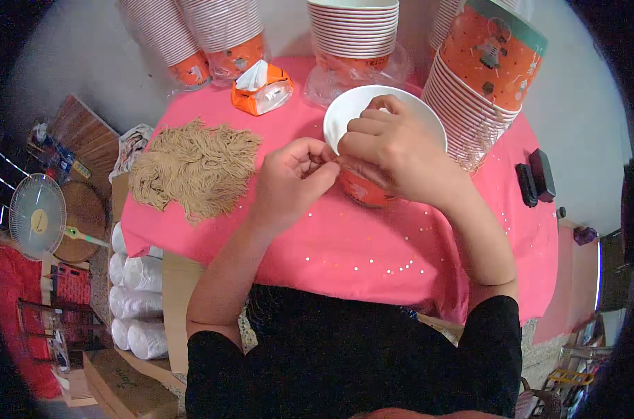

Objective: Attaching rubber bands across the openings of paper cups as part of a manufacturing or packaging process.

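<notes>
A paper bucket with a white inside and an orange-red printed outside stands on the pink-covered table in front of me. My left hand is at the bucket's left side, thumb and index finger pinched together near its rim. My right hand reaches across the bucket's opening, its fingers curled, with fingertips meeting those of my left hand. Whatever lies between the fingertips is too small to make out. To the left lies a loose heap of thin tan strands, like yarn or thread.
Stacked paper buckets lean at the right, with another bucket stack behind. An orange tissue pack lies at the back. Two small black objects sit at the right edge. A fan and wrapped white lids are at lower left.
</notes>
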Demonstrator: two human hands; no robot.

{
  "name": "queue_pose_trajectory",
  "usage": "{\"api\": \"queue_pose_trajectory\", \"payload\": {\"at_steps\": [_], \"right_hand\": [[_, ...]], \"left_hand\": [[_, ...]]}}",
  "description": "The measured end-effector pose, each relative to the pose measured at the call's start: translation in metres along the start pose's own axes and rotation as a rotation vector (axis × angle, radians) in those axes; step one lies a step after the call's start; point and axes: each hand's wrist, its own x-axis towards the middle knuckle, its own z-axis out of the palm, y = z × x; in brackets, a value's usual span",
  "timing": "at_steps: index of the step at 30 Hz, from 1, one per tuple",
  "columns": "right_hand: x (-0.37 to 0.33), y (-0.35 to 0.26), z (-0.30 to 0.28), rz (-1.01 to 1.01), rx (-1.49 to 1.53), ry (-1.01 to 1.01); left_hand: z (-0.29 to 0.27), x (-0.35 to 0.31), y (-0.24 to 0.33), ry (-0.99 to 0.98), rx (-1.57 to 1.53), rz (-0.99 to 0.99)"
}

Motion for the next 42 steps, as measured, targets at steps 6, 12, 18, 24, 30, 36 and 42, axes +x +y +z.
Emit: {"api": "queue_pose_trajectory", "payload": {"at_steps": [6,12,18,24,30,36,42], "right_hand": [[0.0,0.001,0.0,0.117,0.3,-0.031],[0.002,0.008,-0.004,0.337,0.644,-0.225],[0.006,0.013,-0.009,0.483,0.838,-0.39],[0.004,0.006,-0.005,0.489,0.781,-0.133],[0.0,-0.003,0.008,0.212,0.621,0.097],[-0.003,-0.004,0.008,0.235,0.604,0.136],[-0.007,-0.004,0.008,0.137,0.486,0.13]], "left_hand": [[0.002,0.0,-0.008,0.027,-0.034,0.076],[0.006,-0.005,-0.013,0.079,0.077,0.204],[0.011,-0.009,-0.017,0.106,-0.059,0.243],[0.004,-0.004,-0.012,0.02,-0.284,-0.025],[0.001,-0.003,-0.012,-0.051,-0.552,-0.182],[-0.003,-0.004,-0.011,-0.099,-0.587,-0.242],[-0.003,-0.006,-0.011,-0.058,-0.611,-0.247]]}}
